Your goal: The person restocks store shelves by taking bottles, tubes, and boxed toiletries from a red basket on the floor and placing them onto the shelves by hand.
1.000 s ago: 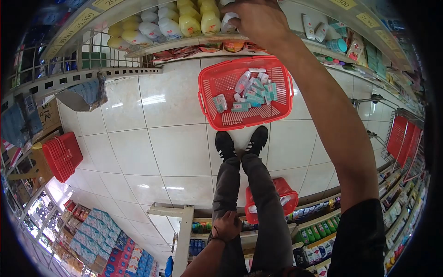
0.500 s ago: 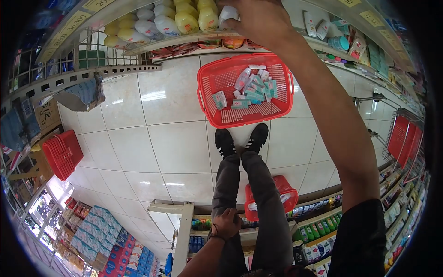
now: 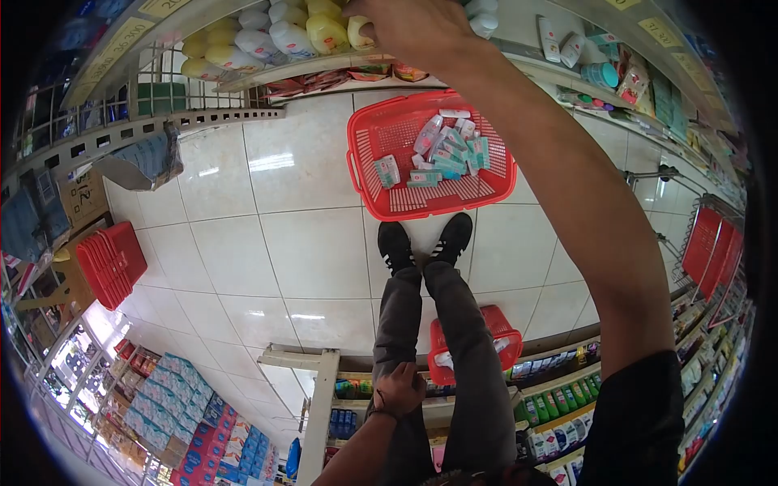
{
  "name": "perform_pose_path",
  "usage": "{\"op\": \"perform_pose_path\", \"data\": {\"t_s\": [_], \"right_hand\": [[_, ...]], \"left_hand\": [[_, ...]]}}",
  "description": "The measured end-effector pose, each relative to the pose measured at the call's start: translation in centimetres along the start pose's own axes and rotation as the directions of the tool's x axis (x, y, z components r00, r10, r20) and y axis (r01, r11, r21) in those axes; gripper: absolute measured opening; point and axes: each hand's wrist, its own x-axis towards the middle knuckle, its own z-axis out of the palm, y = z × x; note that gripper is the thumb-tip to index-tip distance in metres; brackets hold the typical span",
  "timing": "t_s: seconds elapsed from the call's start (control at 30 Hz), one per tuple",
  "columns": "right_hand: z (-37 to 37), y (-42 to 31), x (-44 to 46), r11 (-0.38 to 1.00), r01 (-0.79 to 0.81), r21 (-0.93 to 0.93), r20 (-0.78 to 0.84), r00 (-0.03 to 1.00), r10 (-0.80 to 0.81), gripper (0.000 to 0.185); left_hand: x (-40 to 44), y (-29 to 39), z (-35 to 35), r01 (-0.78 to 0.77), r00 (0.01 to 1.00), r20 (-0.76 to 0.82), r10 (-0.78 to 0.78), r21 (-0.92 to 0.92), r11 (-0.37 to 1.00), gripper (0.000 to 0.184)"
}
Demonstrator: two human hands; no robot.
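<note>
The right hand (image 3: 413, 26) is resting among the bottles at the shelf's front edge, and its thumb is lying against a yellow bottle (image 3: 357, 36). The forefinger is bending over the same spot, apart from the thumb; the other fingers are running out of view, so I cannot tell how tightly they are closing. The left hand (image 3: 400, 387) is resting on the left trouser leg (image 3: 397, 324), its fingers bending close together; their tips are turning under, and I cannot tell whether they are pinching the cloth.

A yellow price tag (image 3: 126, 36) is showing 36.300 beside another figure that is blurring. Another price tag (image 3: 658, 32), at right, is ending in .300. The bottle labels are carrying red marks too small to read.

The yellow bottle is standing at the end of a row of rounded, smooth white bottles (image 3: 292, 40) and yellow ones. Below, a red plastic basket (image 3: 442, 212) with slotted walls is sitting on glossy white tiles (image 3: 312, 251), holding small pale-green and white boxes (image 3: 447, 150). Black shoes (image 3: 395, 245) with white stripes are standing just beside it.
</note>
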Motion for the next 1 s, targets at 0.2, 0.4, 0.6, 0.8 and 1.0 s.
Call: {"op": "perform_pose_path", "data": {"t_s": [0.2,0.4,0.6,0.8,1.0], "right_hand": [[1.5,0.2,0.5,0.999,-0.023,-0.045,0.043,0.999,0.024,0.042],[2.2,-2.5,-9.9,0.974,-0.156,0.164,-0.299,0.933,0.200,0.045],[11.9,-10.1,-36.9,0.669,-0.603,0.435,0.252,0.794,0.553,0.041],[17.6,-15.6,-50.5,0.331,-0.911,0.247,0.829,0.375,0.415,0.043],[16.5,-9.6,-45.8,0.169,-0.805,0.568,0.703,0.582,0.410,0.042]], "left_hand": [[0.0,0.1,-0.1,0.010,1.000,-0.006,-0.010,-0.010,1.000,0.013],[0.4,0.3,-0.7,0.027,0.999,0.024,-0.025,-0.068,0.997,0.015],[11.0,-1.5,-1.8,0.019,0.998,-0.058,-0.026,-0.110,0.994,0.017],[40.1,-2.0,-0.4,-0.127,0.916,-0.373,0.149,0.084,0.988,0.029],[58.7,-0.9,7.1,-0.104,0.862,-0.457,0.218,0.261,0.960,0.066]]}}
